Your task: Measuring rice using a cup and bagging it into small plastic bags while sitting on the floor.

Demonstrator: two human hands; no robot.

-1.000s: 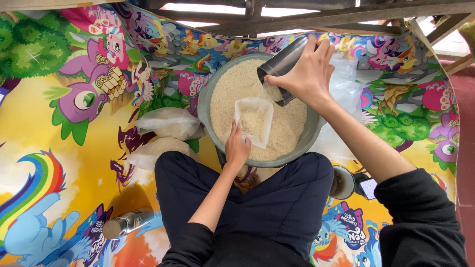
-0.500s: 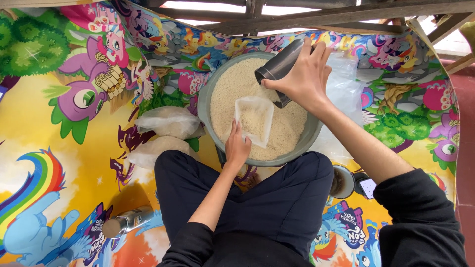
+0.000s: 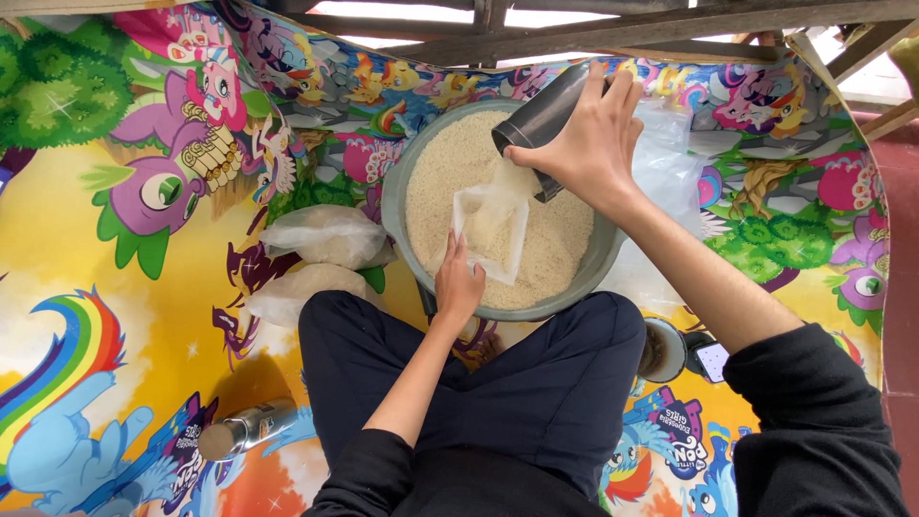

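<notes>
A grey basin (image 3: 402,182) full of pale rice stands on a colourful cartoon mat in front of my crossed legs. My left hand (image 3: 458,284) grips the near edge of a small clear plastic bag (image 3: 493,230) held open over the rice. My right hand (image 3: 586,144) holds a dark cup (image 3: 541,115) tilted mouth-down, and rice streams from it into the bag.
Two filled clear bags (image 3: 325,235) lie on the mat left of the basin. More clear plastic (image 3: 670,172) lies to the basin's right. A metal bottle (image 3: 247,428) lies by my left knee; a small round container (image 3: 662,349) and a phone (image 3: 713,361) sit by my right knee.
My right hand has tipped the dark cup lower toward the bag, and rice now pours from it. My left hand keeps the bag open in the same place.
</notes>
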